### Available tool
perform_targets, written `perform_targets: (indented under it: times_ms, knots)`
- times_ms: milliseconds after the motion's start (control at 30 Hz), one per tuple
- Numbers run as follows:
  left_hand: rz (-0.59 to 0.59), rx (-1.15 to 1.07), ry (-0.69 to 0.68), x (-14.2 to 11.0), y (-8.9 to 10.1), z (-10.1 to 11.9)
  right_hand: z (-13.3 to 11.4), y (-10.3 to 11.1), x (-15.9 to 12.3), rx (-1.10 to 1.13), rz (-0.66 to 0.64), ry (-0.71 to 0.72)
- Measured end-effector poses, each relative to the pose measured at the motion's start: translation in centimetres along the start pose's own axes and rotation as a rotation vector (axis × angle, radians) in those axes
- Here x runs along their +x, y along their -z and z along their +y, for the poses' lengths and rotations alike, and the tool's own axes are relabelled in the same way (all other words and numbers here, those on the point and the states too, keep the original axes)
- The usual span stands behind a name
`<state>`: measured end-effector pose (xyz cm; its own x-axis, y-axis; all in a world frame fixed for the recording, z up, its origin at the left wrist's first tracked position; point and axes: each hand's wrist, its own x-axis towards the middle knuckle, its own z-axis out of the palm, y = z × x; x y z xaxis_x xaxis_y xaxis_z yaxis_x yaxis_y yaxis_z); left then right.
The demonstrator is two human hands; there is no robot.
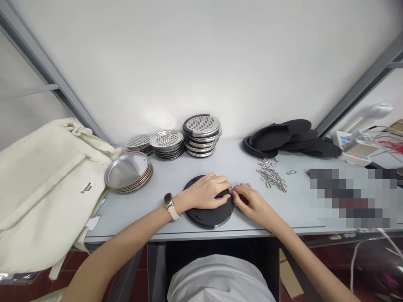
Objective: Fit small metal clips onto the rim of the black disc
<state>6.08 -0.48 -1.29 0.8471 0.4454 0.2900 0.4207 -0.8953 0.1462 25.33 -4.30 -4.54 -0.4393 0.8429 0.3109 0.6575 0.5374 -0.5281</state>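
A round black rubber-like disc (209, 218) lies flat near the table's front edge, with small raised tabs and part of a metal rim showing at its lower right. Across its top rests my left hand (208, 192), fingers and thumb closed on it toward its right edge. My right hand (248, 199) is at that edge, its fingers pinched together. Between the fingertips of both hands shows a small shiny bit, seemingly a metal clip, mostly hidden. A pile of loose wire clips (272, 176) lies to the right, and a single clip (291, 172) sits apart from it.
Along the wall stand a tall stack of perforated metal plates (203, 125), a lower stack (166, 139) and another behind (138, 142). Plain metal lids (127, 171) are piled at left beside a cream bag (53, 188). Black covers (272, 138) are heaped back right; a blurred-out object (352, 199) lies right.
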Motion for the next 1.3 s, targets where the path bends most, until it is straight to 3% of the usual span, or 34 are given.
perform_targets:
  times_ms: [933,1167,1300]
  knots:
    - [0.032,-0.112,0.055,0.22,-0.56,0.53,0.27,-0.40,-0.15,-0.085,0.060,-0.041]
    - [0.073,-0.153,0.090,0.18,-0.34,0.47,0.33,-0.14,-0.24,-0.010,0.076,-0.081]
    - [0.071,-0.166,0.090,0.16,-0.05,0.74,0.22,-0.06,-0.07,0.006,0.025,-0.033]
